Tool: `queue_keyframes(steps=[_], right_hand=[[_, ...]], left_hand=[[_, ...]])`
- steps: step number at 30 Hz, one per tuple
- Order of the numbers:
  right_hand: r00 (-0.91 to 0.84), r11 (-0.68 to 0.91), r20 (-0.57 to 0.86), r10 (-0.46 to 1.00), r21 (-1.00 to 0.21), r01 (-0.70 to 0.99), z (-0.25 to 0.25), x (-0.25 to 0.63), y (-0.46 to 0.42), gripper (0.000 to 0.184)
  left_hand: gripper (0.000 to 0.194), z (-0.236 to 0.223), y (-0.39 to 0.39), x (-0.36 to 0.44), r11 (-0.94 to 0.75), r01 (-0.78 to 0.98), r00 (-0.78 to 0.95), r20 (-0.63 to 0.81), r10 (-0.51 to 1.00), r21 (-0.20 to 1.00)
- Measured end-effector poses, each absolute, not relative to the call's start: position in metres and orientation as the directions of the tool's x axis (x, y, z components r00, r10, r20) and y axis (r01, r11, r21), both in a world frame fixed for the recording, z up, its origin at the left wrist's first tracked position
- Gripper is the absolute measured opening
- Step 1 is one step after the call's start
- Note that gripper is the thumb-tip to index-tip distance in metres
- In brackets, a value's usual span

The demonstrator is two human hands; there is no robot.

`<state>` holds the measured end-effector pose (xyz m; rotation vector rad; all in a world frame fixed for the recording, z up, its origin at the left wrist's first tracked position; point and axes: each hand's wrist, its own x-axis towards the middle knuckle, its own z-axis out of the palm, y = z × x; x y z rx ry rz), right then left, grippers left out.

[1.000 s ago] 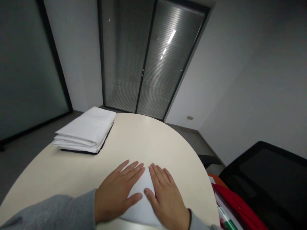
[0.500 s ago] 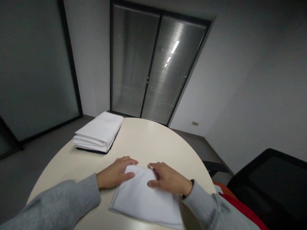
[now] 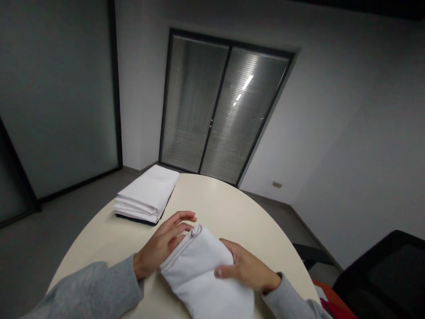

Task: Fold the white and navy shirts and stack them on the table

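Observation:
A folded white cloth point(image 3: 209, 274) is tilted up off the table in front of me, its rolled upper corner pointing away. My right hand point(image 3: 244, 266) grips its right side, thumb on top and fingers out of sight underneath. On the other side, my left hand point(image 3: 164, 243) is at the cloth's left edge with fingers spread and slightly curled. Its thumb is partly behind the cloth, so whether it touches is hard to see.
A stack of folded white cloths point(image 3: 146, 195) with a dark layer at the bottom lies at the round table's point(image 3: 215, 199) far left. A black mesh chair point(image 3: 385, 274) stands at the right, with orange and red items point(image 3: 332, 301) beside it. Beyond is a glass window with blinds point(image 3: 222, 110).
The cloth, which lay flat under both hands, is now lifted and turned, with my right hand gripping it. My left hand has come off its top surface. The view has shifted slightly.

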<state>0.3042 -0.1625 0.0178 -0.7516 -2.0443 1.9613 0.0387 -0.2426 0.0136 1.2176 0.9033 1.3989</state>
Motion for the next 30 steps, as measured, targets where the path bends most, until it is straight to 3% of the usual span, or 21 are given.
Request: queue_keyframes(steps=[2, 4, 7, 14, 22, 27, 30], right_hand=[[-0.848, -0.055, -0.178, 0.499, -0.983, 0.174, 0.012, 0.308, -0.166, 0.059], [-0.857, -0.103, -0.198, 0.475, -0.980, 0.169, 0.007, 0.310, -0.167, 0.058], [-0.877, -0.169, -0.259, 0.405, -0.964, 0.207, -0.001, 0.309, -0.167, 0.057], [-0.903, -0.252, -0.304, 0.303, -0.940, 0.232, -0.004, 0.306, -0.172, 0.064], [-0.929, -0.316, -0.293, 0.227, -0.924, 0.214, 0.001, 0.307, -0.175, 0.058], [-0.936, -0.246, -0.278, 0.216, -0.943, 0.223, 0.005, 0.304, -0.178, 0.058], [-0.933, -0.190, -0.247, 0.260, -0.961, 0.201, 0.004, 0.304, -0.179, 0.058]], left_hand=[[0.044, 0.016, -0.243, 0.034, -0.213, -0.244, 0.072, 0.237, 0.969, 0.946], [0.055, 0.016, -0.244, 0.029, -0.241, -0.189, 0.155, 0.272, 0.950, 0.952], [0.065, 0.012, -0.243, 0.026, -0.201, -0.068, 0.283, 0.212, 0.935, 0.977], [0.043, 0.006, -0.241, 0.028, -0.178, 0.060, 0.421, 0.137, 0.897, 0.982], [0.038, 0.015, -0.246, 0.038, -0.187, 0.267, 0.348, 0.087, 0.933, 0.945], [0.027, 0.018, -0.245, 0.042, -0.075, 0.266, 0.273, -0.001, 0.962, 0.961], [0.031, 0.016, -0.244, 0.043, 0.056, 0.140, 0.231, -0.088, 0.969, 0.988]])
